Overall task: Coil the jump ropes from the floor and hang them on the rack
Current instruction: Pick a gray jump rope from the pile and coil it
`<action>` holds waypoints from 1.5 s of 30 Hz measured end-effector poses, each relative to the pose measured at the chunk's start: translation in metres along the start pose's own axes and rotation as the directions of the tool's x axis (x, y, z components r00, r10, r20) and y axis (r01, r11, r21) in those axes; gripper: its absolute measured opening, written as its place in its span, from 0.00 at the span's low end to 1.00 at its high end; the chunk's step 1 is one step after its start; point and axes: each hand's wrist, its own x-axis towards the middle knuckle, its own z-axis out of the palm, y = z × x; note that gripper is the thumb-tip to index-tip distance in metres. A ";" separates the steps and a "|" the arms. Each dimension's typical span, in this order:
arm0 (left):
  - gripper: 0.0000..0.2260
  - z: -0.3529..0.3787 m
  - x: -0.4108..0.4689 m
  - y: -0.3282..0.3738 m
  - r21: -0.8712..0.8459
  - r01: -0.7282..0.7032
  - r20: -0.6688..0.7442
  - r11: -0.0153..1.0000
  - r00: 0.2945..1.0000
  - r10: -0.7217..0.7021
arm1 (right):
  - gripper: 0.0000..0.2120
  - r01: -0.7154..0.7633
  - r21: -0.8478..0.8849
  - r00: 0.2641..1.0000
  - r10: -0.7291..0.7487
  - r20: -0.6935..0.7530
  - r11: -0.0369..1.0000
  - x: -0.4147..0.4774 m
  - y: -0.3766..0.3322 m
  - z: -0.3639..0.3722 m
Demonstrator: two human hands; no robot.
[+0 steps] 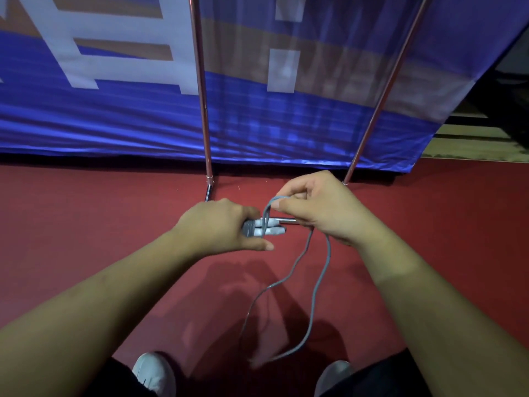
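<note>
My left hand point(220, 224) grips the two grey and white handles point(266, 227) of a jump rope, held side by side and pointing right. My right hand point(320, 207) pinches the grey rope point(322, 276) just above the handles, where it loops over them. From my right hand two strands hang down in a long loop that reaches the red floor between my shoes. The metal rack stands right behind my hands: two upright poles point(201, 90) and a low horizontal bar point(287, 221) partly hidden by my hands.
A blue banner point(114, 121) with white lettering hangs behind the rack poles. Red floor point(86, 224) spreads to both sides. My white shoes point(154, 373) show at the bottom edge. A dark wooden area lies at the far right.
</note>
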 end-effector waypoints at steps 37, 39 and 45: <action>0.16 -0.017 0.002 -0.030 -0.438 0.109 -0.283 0.892 0.925 -0.253 | 0.06 0.047 -0.170 0.996 -0.034 0.078 0.984 0.004 0.002 0.005; 0.16 -0.015 0.002 -0.024 -0.261 0.129 -0.268 0.957 0.942 -0.201 | 0.06 0.053 -0.169 0.996 -0.039 0.082 0.984 0.003 0.001 0.005; 0.25 -0.008 -0.002 -0.001 0.019 0.066 -0.167 0.998 0.984 -0.062 | 0.06 0.056 -0.226 0.997 -0.068 -0.047 0.972 0.002 -0.001 0.001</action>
